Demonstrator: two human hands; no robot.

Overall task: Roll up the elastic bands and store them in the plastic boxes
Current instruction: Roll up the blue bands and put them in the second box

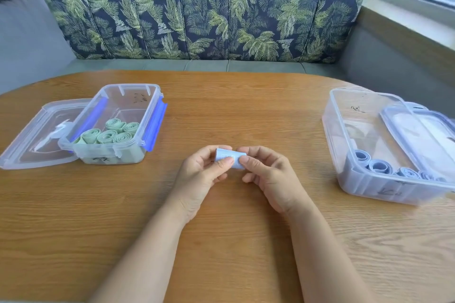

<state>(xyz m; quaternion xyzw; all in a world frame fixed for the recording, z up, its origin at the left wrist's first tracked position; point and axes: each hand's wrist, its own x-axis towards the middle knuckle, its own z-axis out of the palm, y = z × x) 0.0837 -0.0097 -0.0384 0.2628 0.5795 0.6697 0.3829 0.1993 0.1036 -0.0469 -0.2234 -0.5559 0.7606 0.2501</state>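
At the far left, a flat clear plastic lid point(37, 135) lies on the wood-grain surface point(246, 106). It is partly overlapped by a clear rectangular plastic box with blue clips point(154, 96), in which pale green rolled bands point(110, 133) are stood on end. At the middle, a small pale blue rolled elastic band point(231, 158) is held just above the surface. Its left end is pinched by the curled fingers and thumb of the left hand point(199, 174), its right end by those of the right hand point(268, 174), so its long axis is laid left to right. Well apart to the right, a second clear plastic box point(344, 155) is seen, with blue rolls point(379, 166) gathered at its near end (another clear lid point(423, 135) is propped inside it). The matching box is thus judged nearer the right hand, and a rightward carry is favoured.
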